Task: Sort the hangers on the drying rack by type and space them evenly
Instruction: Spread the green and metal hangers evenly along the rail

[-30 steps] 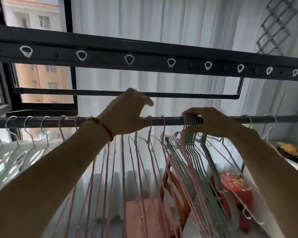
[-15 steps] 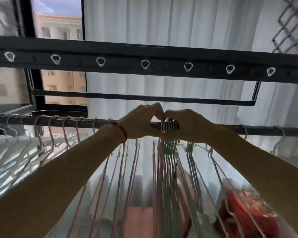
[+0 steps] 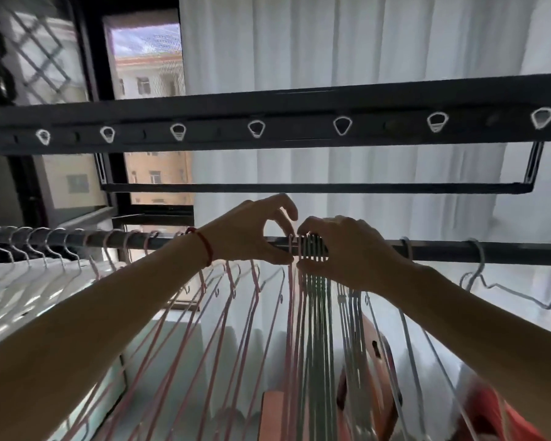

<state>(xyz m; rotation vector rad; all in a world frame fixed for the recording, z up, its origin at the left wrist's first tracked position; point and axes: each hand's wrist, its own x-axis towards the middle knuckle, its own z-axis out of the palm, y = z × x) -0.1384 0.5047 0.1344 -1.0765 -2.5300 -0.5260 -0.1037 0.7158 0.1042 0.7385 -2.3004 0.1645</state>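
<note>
A dark rack rod [image 3: 442, 251] runs across the view at hand height. White hangers [image 3: 29, 259] hang at its far left, then several pink hangers [image 3: 229, 281] spread along it. At the middle a tight bunch of pink and green hangers [image 3: 312, 300] hangs by its hooks. My right hand [image 3: 341, 249] is wrapped round that bunch of hooks on the rod. My left hand [image 3: 252, 230], with a red cord on the wrist, pinches the leftmost pink hook of the bunch at its thumb and fingertips. Two white wire hangers [image 3: 477, 265] hang further right.
Above runs a dark rack beam [image 3: 299, 122] with a row of white-rimmed holes, and a thinner bar [image 3: 299, 187] below it. White curtains hang behind, a window is at the left. A wooden chair [image 3: 372, 361] and something red stand below.
My hands have come together at the middle of the rod. The bunch of hangers slid left with my right hand, and my left hand now pinches a hook at its edge.
</note>
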